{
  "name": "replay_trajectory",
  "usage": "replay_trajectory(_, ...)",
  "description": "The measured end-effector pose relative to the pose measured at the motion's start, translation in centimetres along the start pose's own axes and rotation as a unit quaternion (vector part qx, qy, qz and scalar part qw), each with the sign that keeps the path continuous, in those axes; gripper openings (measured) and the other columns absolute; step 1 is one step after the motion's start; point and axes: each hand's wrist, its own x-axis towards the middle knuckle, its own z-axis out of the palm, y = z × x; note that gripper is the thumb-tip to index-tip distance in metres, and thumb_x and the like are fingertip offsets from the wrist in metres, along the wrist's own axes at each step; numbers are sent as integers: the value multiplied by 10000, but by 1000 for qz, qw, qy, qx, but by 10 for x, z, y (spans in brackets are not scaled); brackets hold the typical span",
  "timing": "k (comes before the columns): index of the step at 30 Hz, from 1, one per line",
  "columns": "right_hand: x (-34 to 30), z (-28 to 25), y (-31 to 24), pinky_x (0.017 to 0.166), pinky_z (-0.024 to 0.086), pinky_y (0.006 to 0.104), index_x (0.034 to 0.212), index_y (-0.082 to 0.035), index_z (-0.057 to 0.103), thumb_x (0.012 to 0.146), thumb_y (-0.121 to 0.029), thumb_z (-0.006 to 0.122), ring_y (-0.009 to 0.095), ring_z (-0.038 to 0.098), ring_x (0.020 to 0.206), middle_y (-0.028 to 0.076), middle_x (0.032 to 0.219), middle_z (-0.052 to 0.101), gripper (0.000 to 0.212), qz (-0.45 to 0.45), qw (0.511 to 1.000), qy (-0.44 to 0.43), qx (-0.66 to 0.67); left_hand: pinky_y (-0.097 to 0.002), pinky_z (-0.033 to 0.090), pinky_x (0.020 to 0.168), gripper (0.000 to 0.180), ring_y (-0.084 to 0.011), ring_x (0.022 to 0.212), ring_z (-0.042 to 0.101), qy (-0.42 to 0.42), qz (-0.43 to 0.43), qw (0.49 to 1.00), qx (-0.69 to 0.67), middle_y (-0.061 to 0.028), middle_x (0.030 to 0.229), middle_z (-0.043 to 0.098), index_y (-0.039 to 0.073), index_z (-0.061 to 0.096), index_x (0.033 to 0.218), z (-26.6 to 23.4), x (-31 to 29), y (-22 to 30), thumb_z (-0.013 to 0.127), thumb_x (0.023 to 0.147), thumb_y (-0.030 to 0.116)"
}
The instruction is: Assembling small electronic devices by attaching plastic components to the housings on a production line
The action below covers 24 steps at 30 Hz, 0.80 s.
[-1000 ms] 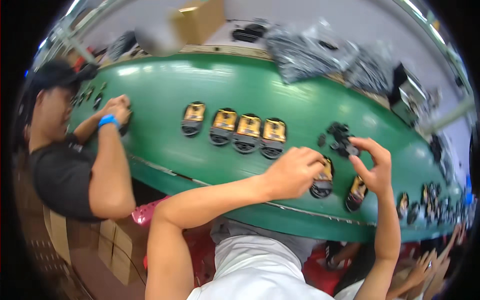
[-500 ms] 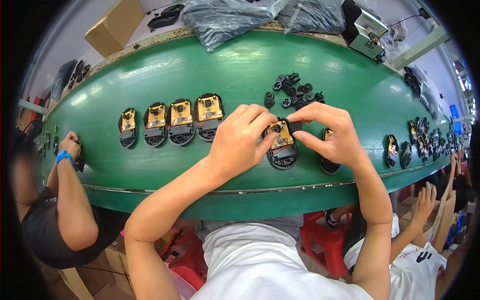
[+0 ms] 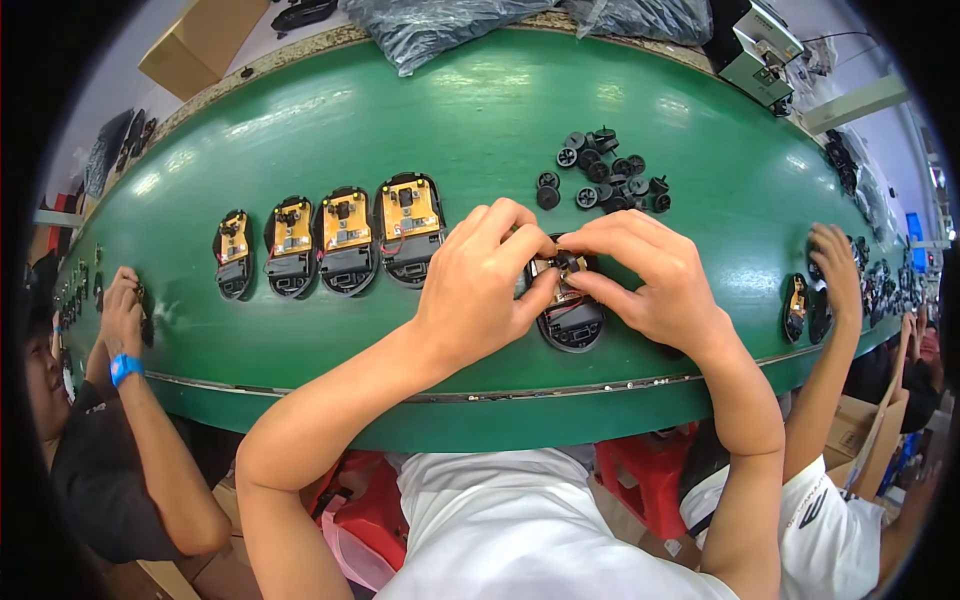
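The green worktop (image 3: 480, 120), smooth and glossy, bows across our view, bent by the lens. Nearest us, red stools (image 3: 650, 480) show only in part below its edge. To the right stands an open carton (image 3: 850, 432); what lies inside we cannot make out.

On the worktop before us lies an open mouse (image 3: 575, 330), an oval black plastic shell, its tan board mostly covered by our hands. The left hand (image 3: 478, 275) curls at its left side, fingertips near the board; whether they grip, we cannot tell. The right hand (image 3: 650, 278) pinches a small black wheel (image 3: 568, 262) over the board, largely hidden by finger and thumb. A dark edge (image 3: 668, 350) peeps from under our right wrist, too little to identify.

To the left, four mice (image 3: 347, 235) stand in a row, boards bare, thin red wires on some. Beyond our hands, ridged black wheels (image 3: 597, 172) lie heaped. Farthest off are a plain cardboard box (image 3: 205, 45), cut by the rim, and crinkled plastic bags (image 3: 440, 28), their dark contents blurred.
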Motion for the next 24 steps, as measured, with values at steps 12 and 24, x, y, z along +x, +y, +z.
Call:
replay_trajectory(12, 6, 8, -3, 756, 546, 373, 1022, -59, 735, 779, -119, 815, 255, 666, 868, 63, 946, 706, 263, -19, 998, 13, -65, -400, 514, 746, 250, -319, 888, 623, 11, -16, 1000, -17, -135, 1005, 587, 7, 613, 892, -3, -1, 1, 783, 710, 28)
replay_trajectory(24, 18, -6, -20, 718, 518, 384, 867, -44, 735, 772, -106, 785, 257, 601, 829, 55, 838, 622, 124, 10, 992, -62, -113, -380, 523, 714, 200, -289, 854, 636, -1, -1, 998, -57, -117, 991, 603, 4, 612, 811, -5, 2, -5, 785, 711, 7)
